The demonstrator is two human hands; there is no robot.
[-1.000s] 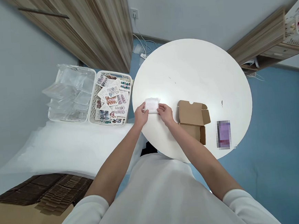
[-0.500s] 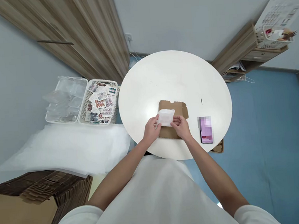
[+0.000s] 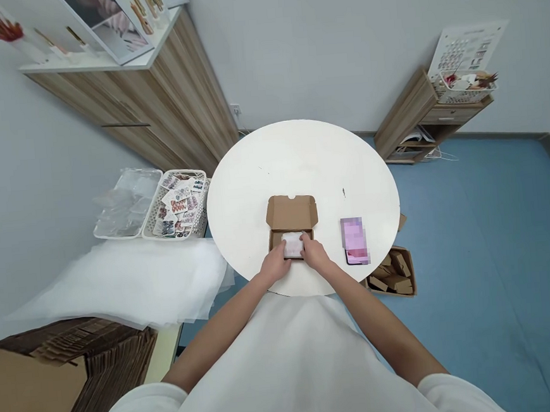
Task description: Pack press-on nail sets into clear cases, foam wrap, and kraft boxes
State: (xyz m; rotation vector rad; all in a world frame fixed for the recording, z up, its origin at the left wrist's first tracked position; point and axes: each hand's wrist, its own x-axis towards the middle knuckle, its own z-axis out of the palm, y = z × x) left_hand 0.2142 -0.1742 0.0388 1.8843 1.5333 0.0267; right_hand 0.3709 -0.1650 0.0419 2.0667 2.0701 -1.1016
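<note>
Wrapping, white and soft-looking, is covering the small white packet [image 3: 293, 245] that we are holding low inside the open mailer box [image 3: 291, 212], near the front edge of the round white table [image 3: 299, 153]. Our left hand [image 3: 274, 267] is gripping the packet's left end and our right hand [image 3: 317, 257] its right end, with the fingers curled onto it and the thumbs hidden from us. We are judging the packet light and soft on the outside, its wrap liable to slip or unfold, and its contents possibly fragile. The two short ends where we are gripping seem the safest hold, under gentle pressure. The box lid is standing open behind the packet. A phone [image 3: 354, 241] is lying just right of the box. Off the table to our left, a basket of press-on nail cards [image 3: 177, 204] is sitting beside a bin of clear plastic cases [image 3: 125, 202], with white foam sheets [image 3: 119, 282] spread nearer us.
</note>
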